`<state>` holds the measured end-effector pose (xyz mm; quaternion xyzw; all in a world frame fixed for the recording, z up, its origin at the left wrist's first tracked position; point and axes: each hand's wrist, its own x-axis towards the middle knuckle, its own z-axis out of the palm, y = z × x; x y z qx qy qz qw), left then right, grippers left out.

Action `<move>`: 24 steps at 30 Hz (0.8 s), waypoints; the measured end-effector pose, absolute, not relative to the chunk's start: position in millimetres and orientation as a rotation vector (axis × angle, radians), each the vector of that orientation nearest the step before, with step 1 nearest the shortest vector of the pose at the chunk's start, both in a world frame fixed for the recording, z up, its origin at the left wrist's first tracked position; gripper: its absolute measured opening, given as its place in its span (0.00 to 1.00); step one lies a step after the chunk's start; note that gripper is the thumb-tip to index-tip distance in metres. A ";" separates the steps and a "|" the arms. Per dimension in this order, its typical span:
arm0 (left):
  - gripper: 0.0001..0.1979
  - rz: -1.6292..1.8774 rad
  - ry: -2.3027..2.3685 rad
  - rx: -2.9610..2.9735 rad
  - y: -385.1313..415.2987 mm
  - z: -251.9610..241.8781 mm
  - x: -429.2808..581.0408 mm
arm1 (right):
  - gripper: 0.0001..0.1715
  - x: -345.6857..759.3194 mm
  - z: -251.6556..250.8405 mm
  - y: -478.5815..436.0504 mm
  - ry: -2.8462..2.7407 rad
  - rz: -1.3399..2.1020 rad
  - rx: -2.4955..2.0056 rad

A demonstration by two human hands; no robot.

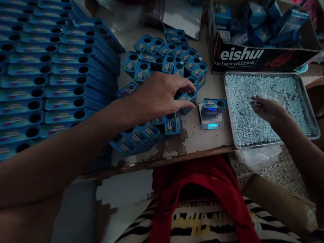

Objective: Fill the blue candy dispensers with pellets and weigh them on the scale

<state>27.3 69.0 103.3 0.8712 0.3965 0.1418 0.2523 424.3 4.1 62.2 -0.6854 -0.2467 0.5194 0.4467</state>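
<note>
My left hand (157, 94) hovers over the group of blue candy tins, thumb and fingers apart around one upright blue tin (187, 101); whether it touches the tin is unclear. Just right of it, another blue tin (214, 104) rests on a small digital scale (211, 122) whose display glows cyan. My right hand (265, 107) is above the metal tray (235, 143) of small pale blue and white candies (243, 114). Its fingertips are pinched together on a few candies.
Long stacked rows of blue tins (68, 69) fill the left side. More tins (169, 49) stand in the middle of the table (197, 141). A black cardboard box (263, 59) with blue tins lies behind the tray. A clear plastic bag (259, 157) hangs below the tray.
</note>
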 end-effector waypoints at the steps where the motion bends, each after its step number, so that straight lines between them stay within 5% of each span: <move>1: 0.26 0.362 1.076 2.374 70.2 103.3 29.8 | 0.10 426.9 59.6 0.6 -0.555 1.307 -1.724; 5: 0.33 0.211 1.048 2.448 75.0 99.7 45.6 | 0.11 414.9 64.7 -2.3 -0.594 1.444 -1.729; 8: 0.35 0.163 1.025 2.496 78.2 94.2 58.4 | 0.01 392.8 78.8 5.6 -0.825 1.547 -1.626; 10: 0.35 0.169 1.011 2.506 79.9 90.5 63.4 | 0.07 377.7 87.2 13.0 -1.010 1.576 -1.553; 16: 0.30 0.189 0.981 2.555 79.3 72.1 75.6 | 0.18 346.2 94.8 29.9 -1.327 1.617 -1.452; 24: 0.14 0.141 0.811 2.576 72.0 73.7 116.1 | 0.18 328.8 97.5 89.0 -0.989 1.619 -1.343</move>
